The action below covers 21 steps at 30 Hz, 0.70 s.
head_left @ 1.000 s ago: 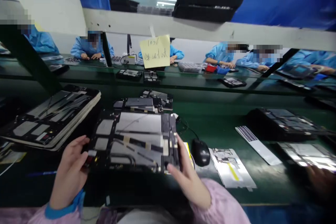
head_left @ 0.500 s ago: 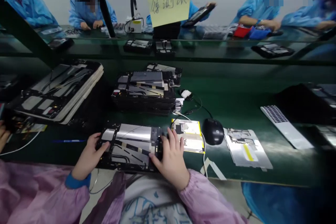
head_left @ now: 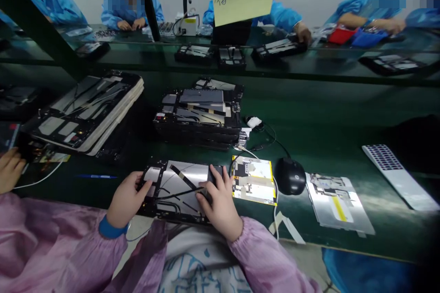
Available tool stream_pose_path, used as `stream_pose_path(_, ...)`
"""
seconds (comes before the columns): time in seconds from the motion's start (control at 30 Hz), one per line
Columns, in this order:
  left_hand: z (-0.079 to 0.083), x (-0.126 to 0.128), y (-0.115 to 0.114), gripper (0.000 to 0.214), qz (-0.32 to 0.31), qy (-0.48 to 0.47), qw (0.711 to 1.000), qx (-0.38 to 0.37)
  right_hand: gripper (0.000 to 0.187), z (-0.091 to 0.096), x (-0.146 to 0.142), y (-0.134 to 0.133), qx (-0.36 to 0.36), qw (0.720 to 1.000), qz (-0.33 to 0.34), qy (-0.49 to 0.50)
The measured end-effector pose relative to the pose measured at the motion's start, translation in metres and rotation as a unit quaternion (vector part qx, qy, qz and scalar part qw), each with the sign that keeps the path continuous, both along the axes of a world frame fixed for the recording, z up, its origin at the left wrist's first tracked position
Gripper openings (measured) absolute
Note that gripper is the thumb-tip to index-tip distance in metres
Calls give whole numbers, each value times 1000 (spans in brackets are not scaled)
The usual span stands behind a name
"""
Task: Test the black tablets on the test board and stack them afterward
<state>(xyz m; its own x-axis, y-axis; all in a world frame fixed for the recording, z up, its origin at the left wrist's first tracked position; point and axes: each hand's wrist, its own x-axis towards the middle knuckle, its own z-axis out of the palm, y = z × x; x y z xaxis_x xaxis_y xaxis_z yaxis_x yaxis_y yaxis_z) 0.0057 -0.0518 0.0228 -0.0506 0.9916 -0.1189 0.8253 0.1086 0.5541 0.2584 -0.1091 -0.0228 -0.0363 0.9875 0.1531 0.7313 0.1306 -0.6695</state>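
Observation:
An opened tablet (head_left: 175,194) with bare silver and black insides lies flat at the bench's front edge. My left hand (head_left: 129,197) grips its left end, thumb on top and fingers around the far corner. Over the tablet's right part is my right hand (head_left: 218,197), its thumb and a curled finger closed at the end of a black flat cable (head_left: 182,176), while other fingers rest near the right end. The cable slants across the silver area. What lies beneath the right palm is hidden. A board with yellow edging (head_left: 254,171) sits just right of the tablet.
Tablet stacks stand behind (head_left: 197,121) and at the left (head_left: 85,114). Rightward lie a black mouse (head_left: 290,176), a silver plate (head_left: 338,203) and a white keyboard (head_left: 395,174). A blue pen (head_left: 96,176) and another person's hand (head_left: 10,169) are at left. Co-workers sit beyond the shelf.
My right hand has moved from the tablet's right end inward over it. The black flat cable has shifted to a steeper slant. Across the bench, a co-worker's tablet has come down onto the shelf.

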Motion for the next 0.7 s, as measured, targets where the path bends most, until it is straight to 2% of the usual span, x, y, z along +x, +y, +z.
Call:
stream_pose_path(0.17,-4,-5,8,41,29,-45,999,-11,11,4,-3,0,-17,1000,-1,-8)
stream_pose_path(0.3,-4,-11,18,44,45,-84,994,-57,9,6,-5,2,-29,999,15,-10)
stream_pose_path(0.4,5,-11,22,42,41,-111,990,-74,9,5,-3,2,-31,999,25,12)
stream_pose_path(0.5,24,-5,22,39,39,-159,985,-59,11,6,7,0,17,998,44,38)
stream_pose_path(0.6,45,2,18,33,32,-200,978,-56,21,16,27,-3,90,981,159,60)
stream_pose_path(0.67,56,4,14,29,31,-186,982,0,30,29,43,-3,118,957,257,65)
stream_pose_path(0.7,59,3,10,28,39,-168,984,53,33,36,50,-3,128,947,290,58)
